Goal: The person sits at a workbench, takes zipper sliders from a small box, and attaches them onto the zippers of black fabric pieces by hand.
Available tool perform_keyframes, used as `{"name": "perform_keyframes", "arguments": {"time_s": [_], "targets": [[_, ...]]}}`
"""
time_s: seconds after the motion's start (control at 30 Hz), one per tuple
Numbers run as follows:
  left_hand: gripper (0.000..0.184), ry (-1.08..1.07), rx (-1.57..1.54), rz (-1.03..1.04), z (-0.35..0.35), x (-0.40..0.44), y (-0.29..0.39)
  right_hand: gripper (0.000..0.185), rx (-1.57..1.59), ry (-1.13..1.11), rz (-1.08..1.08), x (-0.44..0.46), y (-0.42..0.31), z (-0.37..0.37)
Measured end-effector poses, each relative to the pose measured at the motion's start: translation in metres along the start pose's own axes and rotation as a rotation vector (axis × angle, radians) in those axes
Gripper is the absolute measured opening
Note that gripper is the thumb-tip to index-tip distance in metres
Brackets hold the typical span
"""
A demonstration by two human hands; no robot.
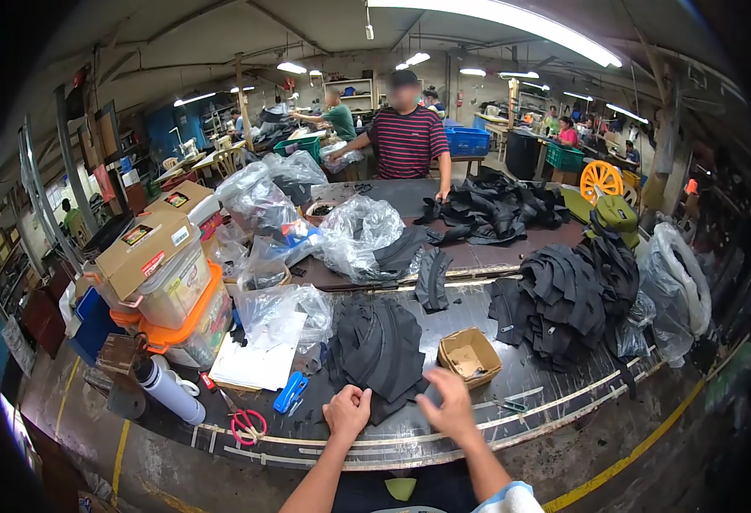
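Observation:
A fanned stack of curved black fabric pieces point(374, 342) lies on the dark table in front of me. At its near edge, my left hand point(347, 414) is closed, thumb and fingertips pinching a black fabric piece. My right hand point(449, 409) hovers just right of the stack with its fingers apart and nothing visible in it. Just beyond that hand stands an open cardboard box point(471, 355) with small bits inside. To the left of the stack are a blue stapler point(291, 392) and red-handled scissors point(248, 426).
A larger heap of black pieces point(563, 299) sits to the right. White paper point(256, 355), a lavender bottle point(170, 392) and orange-lidded bins point(189, 316) occupy the left. Across the table a person in a striped shirt point(405, 141) reaches to black fabric point(499, 205). Plastic bags point(358, 231) lie between.

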State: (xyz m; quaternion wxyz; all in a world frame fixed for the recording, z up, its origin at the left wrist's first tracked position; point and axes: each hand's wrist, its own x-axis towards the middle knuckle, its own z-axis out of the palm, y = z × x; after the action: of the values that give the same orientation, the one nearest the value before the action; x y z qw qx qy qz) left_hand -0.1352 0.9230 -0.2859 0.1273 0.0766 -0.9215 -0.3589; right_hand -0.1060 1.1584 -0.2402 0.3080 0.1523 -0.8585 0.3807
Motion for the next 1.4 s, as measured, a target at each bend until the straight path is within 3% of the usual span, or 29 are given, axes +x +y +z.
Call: {"name": "perform_keyframes", "arguments": {"time_s": [0.2,0.4,0.53,0.57,0.6,0.63,0.7,0.8,0.9,0.97,1.03,1.2,1.3,1.37,1.4], "targets": [[0.050,-0.041,0.226,-0.056,0.011,0.025,-0.004,0.042,0.152,-0.224,0.154,-0.056,-0.025,0.040],[0.047,-0.044,0.244,-0.019,0.007,0.033,-0.001,0.038,0.088,-0.182,0.136,-0.073,-0.015,0.050],[0.037,-0.144,-0.035,-0.070,-0.032,0.020,0.027,0.035,0.091,-0.161,0.106,-0.076,-0.007,0.054],[0.030,-0.191,-0.426,-0.116,-0.028,0.016,0.024,0.035,0.091,-0.161,0.104,-0.076,-0.005,0.054],[0.023,-0.235,-0.815,-0.158,-0.023,0.010,0.020,0.035,0.321,-0.184,0.315,-0.077,-0.003,0.053],[0.023,-0.233,-0.814,-0.154,-0.029,0.003,0.026,0.034,0.553,-0.204,0.525,-0.075,0.000,0.052],[0.013,-0.446,-0.942,-0.359,-0.045,-0.020,0.035,0.033,1.021,-0.245,0.949,-0.075,0.003,0.053],[0.011,-0.544,-1.048,-0.425,-0.030,-0.053,0.025,0.035,1.130,-0.225,1.042,-0.066,0.004,0.056],[0.009,-0.669,-1.431,-0.622,-0.018,-0.079,0.026,0.038,1.229,-0.209,1.148,-0.055,-0.002,0.052],[0.011,-0.656,-1.477,-0.645,-0.021,-0.089,0.034,0.044,0.651,-0.286,0.942,-0.047,-0.023,0.043],[0.009,-0.745,-1.360,-0.535,-0.015,-0.096,0.024,0.051,0.098,-0.337,0.693,-0.043,-0.037,0.039],[0.008,-0.691,-1.145,-0.292,-0.020,-0.075,0.013,0.063,-0.025,-0.317,0.463,-0.066,-0.002,0.068],[0.008,-0.626,-1.160,-0.229,-0.025,-0.046,0.017,0.066,-0.105,-0.312,0.463,-0.074,-0.009,0.070],[0.021,-0.453,-1.180,-0.213,-0.029,-0.023,0.028,0.070,-0.190,-0.280,0.444,-0.065,-0.014,0.071],[0.037,-0.421,-1.135,-0.204,-0.028,-0.008,0.027,0.070,-0.188,-0.276,0.440,-0.057,-0.015,0.072]]}}
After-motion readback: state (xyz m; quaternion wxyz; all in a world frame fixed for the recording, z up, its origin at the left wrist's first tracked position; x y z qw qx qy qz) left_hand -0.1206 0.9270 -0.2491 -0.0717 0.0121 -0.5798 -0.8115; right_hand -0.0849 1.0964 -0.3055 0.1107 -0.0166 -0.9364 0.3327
